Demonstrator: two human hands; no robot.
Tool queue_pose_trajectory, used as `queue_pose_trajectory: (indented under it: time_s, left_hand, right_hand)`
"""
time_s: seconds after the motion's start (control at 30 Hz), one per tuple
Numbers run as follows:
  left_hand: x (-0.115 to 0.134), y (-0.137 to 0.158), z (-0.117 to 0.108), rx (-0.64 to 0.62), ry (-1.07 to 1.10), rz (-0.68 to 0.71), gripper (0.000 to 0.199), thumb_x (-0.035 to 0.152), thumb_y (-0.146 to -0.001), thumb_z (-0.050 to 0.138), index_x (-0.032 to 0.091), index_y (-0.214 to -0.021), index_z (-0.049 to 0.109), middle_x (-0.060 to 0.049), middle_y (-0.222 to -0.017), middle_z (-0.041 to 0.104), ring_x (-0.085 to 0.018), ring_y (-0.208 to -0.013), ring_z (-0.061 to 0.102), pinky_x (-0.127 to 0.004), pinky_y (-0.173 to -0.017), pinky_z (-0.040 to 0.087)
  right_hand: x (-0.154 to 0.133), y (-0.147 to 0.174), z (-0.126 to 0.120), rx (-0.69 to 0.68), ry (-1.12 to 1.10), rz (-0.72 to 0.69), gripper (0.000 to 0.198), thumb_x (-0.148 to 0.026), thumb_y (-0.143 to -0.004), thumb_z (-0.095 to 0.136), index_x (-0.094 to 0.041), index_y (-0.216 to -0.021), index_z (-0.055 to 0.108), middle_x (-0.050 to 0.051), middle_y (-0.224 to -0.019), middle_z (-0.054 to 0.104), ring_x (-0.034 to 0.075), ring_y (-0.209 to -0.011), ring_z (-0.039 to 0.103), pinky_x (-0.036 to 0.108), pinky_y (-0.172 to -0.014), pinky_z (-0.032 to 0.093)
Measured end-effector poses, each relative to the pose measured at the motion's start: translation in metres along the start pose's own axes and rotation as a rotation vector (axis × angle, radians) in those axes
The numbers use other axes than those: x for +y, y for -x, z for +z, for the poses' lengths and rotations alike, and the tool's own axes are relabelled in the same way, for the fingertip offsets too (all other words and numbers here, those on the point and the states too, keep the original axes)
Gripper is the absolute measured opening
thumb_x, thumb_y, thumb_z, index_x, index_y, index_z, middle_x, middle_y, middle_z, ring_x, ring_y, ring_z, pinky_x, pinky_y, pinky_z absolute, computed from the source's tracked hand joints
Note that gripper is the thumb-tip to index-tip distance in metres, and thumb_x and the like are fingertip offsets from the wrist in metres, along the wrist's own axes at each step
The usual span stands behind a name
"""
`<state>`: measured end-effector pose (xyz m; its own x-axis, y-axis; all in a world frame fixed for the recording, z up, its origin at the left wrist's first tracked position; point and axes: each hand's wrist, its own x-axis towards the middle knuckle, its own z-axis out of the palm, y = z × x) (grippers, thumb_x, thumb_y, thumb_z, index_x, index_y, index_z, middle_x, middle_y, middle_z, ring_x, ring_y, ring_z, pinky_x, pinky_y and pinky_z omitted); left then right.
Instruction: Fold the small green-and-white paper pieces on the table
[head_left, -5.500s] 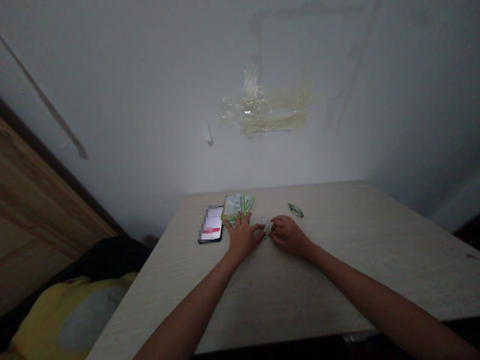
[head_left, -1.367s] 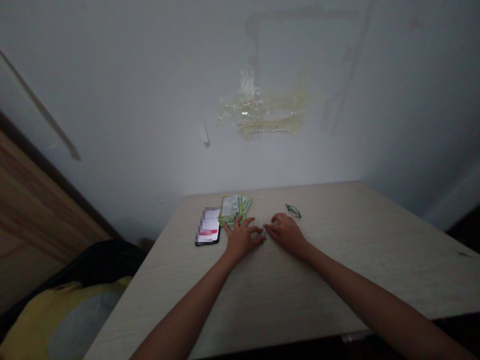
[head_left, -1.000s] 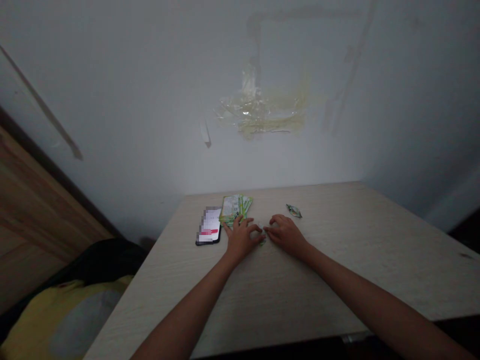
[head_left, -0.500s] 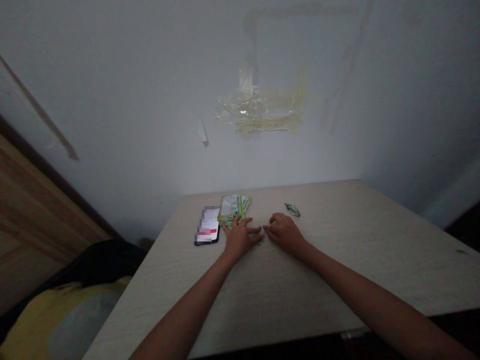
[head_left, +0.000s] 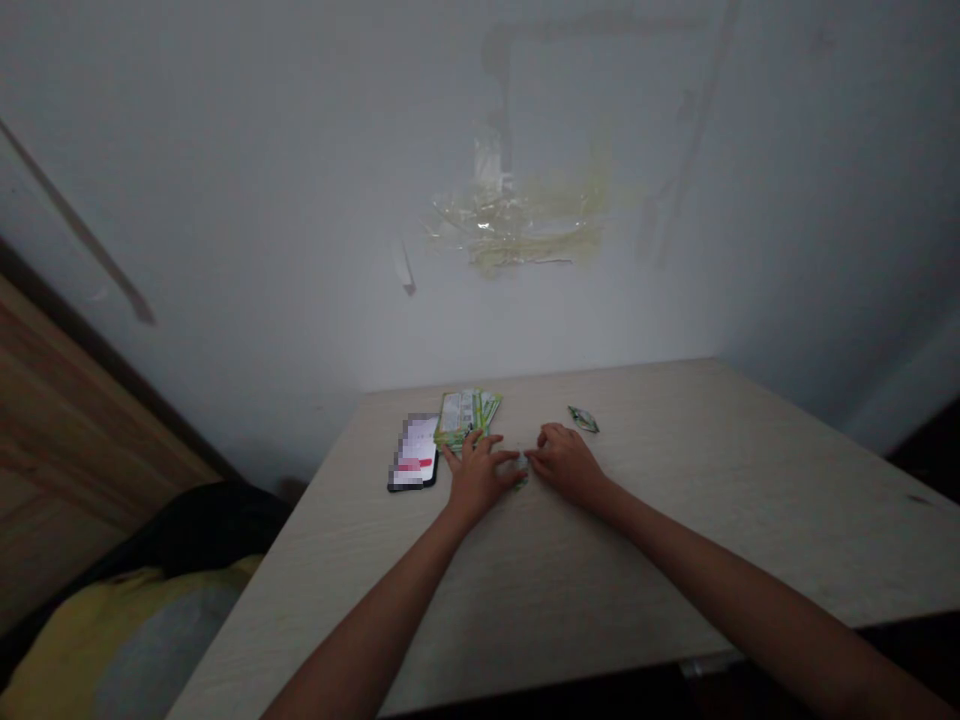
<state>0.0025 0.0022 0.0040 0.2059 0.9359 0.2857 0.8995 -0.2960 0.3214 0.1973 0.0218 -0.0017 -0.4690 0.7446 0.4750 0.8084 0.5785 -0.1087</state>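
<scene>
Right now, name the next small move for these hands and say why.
Probably the right hand should pinch the small greenish piece while the left hand steadies it: the piece lies by the left thumb and forefinger, and the right fingertips are close, though contact is unclear.

Wall [head_left: 300, 150]: greyish white, crossed by dull stains.
Clear tape [head_left: 487, 215]: wrinkled, stuck to the wall near yellowish residue [head_left: 547, 247].
Bench [head_left: 525, 600]: pale wood-grain top, far edge along the wall.
Smartphone [head_left: 416, 450]: face up near the bench's left edge, screen partly pixelated, showing a red bar.
Wooden panel [head_left: 67, 430]: far left.
Yellow-and-grey fabric [head_left: 71, 640]: low on the left, black fabric [head_left: 202, 525] behind it.
</scene>
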Motion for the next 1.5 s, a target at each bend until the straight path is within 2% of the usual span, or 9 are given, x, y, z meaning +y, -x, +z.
queue_pose_trajectory:
  time_s: [0.13, 0.33, 0.6, 0.8, 1.2, 1.5]
  left_hand:
    - [-0.002, -0.001, 0.001, -0.009, 0.009, -0.005, 0.027, 0.054, -0.074, 0.070, 0.045, -0.099, 0.072, 0.002, -0.135, 0.056, -0.036, -0.136, 0.030, -0.073, -0.105, -0.009]
    - [-0.004, -0.003, 0.000, -0.051, 0.025, -0.003, 0.024, 0.056, -0.075, 0.068, 0.048, -0.097, 0.072, 0.004, -0.139, 0.053, -0.037, -0.137, 0.028, -0.076, -0.104, -0.005]
    - [-0.002, -0.004, -0.001, -0.079, 0.033, -0.008, 0.027, 0.057, -0.076, 0.066, 0.046, -0.100, 0.071, 0.004, -0.142, 0.050, -0.037, -0.138, 0.025, -0.075, -0.103, -0.008]
    - [-0.004, -0.006, 0.000, -0.082, 0.031, 0.007, 0.026, 0.056, -0.076, 0.067, 0.047, -0.099, 0.072, 0.005, -0.141, 0.050, -0.037, -0.137, 0.027, -0.076, -0.103, -0.008]
    - [-0.003, -0.004, -0.002, -0.086, 0.018, -0.005, 0.028, 0.056, -0.076, 0.066, 0.046, -0.102, 0.071, 0.003, -0.143, 0.048, -0.036, -0.139, 0.024, -0.075, -0.103, -0.009]
    - [-0.001, -0.001, -0.003, -0.015, 0.019, -0.043, 0.034, 0.055, -0.071, 0.072, 0.044, -0.103, 0.071, -0.001, -0.138, 0.053, -0.036, -0.137, 0.027, -0.073, -0.105, -0.006]
  right_hand:
    - [0.001, 0.003, 0.003, 0.017, -0.046, -0.008, 0.017, -0.028, -0.089, 0.059, -0.023, -0.091, 0.075, 0.008, -0.093, 0.058, 0.021, -0.094, 0.051, 0.034, -0.082, 0.039]
    - [0.005, 0.004, 0.006, 0.035, -0.094, 0.009, 0.020, -0.032, -0.090, 0.058, -0.028, -0.102, 0.074, 0.009, -0.103, 0.057, 0.022, -0.099, 0.051, 0.035, -0.085, 0.039]
    - [0.003, -0.001, 0.004, -0.002, -0.056, 0.050, 0.023, -0.035, -0.093, 0.054, -0.029, -0.100, 0.074, 0.009, -0.104, 0.056, 0.023, -0.102, 0.050, 0.036, -0.085, 0.039]
    - [0.002, 0.000, 0.005, -0.049, -0.040, 0.066, 0.026, -0.036, -0.093, 0.053, -0.035, -0.114, 0.068, 0.009, -0.111, 0.054, 0.023, -0.107, 0.048, 0.036, -0.087, 0.040]
    - [0.000, -0.005, 0.005, -0.072, -0.056, 0.100, 0.027, -0.036, -0.094, 0.052, -0.034, -0.117, 0.066, 0.010, -0.115, 0.053, 0.023, -0.113, 0.046, 0.038, -0.091, 0.040]
    - [0.015, 0.003, 0.014, 0.016, -0.195, -0.004, 0.025, -0.025, -0.087, 0.061, -0.024, -0.110, 0.071, 0.012, -0.115, 0.057, 0.024, -0.110, 0.050, 0.040, -0.094, 0.043]
